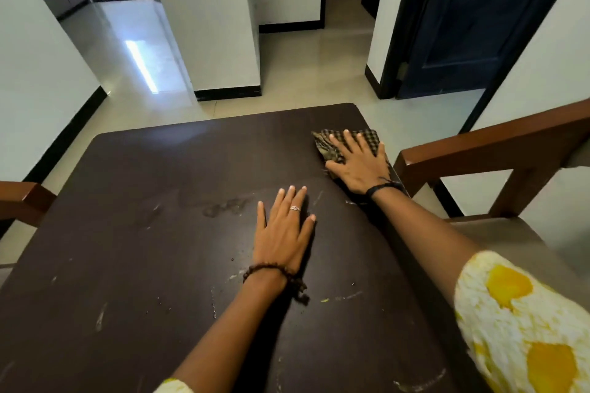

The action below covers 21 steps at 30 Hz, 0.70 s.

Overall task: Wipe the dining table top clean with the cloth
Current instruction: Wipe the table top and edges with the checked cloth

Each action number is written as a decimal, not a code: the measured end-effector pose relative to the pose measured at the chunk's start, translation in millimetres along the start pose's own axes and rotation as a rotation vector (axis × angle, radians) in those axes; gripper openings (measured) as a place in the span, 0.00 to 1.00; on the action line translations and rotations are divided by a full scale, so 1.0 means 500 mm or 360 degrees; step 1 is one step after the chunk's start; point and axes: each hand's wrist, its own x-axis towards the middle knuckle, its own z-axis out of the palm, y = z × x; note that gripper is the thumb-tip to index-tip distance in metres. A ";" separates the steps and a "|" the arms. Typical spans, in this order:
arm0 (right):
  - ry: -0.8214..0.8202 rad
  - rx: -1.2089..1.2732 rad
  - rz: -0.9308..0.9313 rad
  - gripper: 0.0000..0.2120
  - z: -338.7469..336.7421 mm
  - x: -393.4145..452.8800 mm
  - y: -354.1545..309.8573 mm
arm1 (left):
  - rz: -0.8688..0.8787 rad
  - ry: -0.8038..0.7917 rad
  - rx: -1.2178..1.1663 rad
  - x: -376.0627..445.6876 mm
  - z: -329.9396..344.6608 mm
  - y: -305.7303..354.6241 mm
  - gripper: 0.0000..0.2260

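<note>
Cloth point(346, 143) crumpled near table point(143, 233) far-right corner under right hand point(359, 166), fingers point(348, 143) spread flat.

The right arm wears a loose white sleeve point(523, 322) with yellow blotches (tie-dye in look), and a thin black band point(381, 187) at the wrist. The left wrist carries a dark beaded bracelet point(271, 269); one finger bears a silver ring point(294, 208).
</note>
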 end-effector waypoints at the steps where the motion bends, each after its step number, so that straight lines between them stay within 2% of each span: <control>1: 0.0031 -0.0005 -0.0015 0.29 0.002 -0.024 0.008 | -0.0014 -0.0013 0.0107 -0.003 0.006 0.000 0.23; 5: 0.0174 -0.0094 -0.0046 0.30 0.024 -0.120 0.036 | -0.0040 -0.0039 0.0159 -0.006 0.014 0.000 0.24; 13: 0.0031 -0.0093 0.0135 0.29 -0.006 -0.023 0.030 | -0.0023 0.0013 0.0169 -0.002 0.018 -0.003 0.24; 17: 0.0095 -0.0102 0.0068 0.30 0.009 -0.077 0.047 | -0.0018 0.0040 0.0141 -0.001 0.019 -0.005 0.24; 19: 0.0136 -0.0119 0.0057 0.30 0.018 -0.125 0.057 | -0.0012 0.0067 0.0030 -0.001 0.015 -0.003 0.22; 21: 0.0129 -0.0147 0.0067 0.30 0.020 -0.164 0.056 | -0.0051 0.0131 -0.0330 0.000 0.000 0.000 0.19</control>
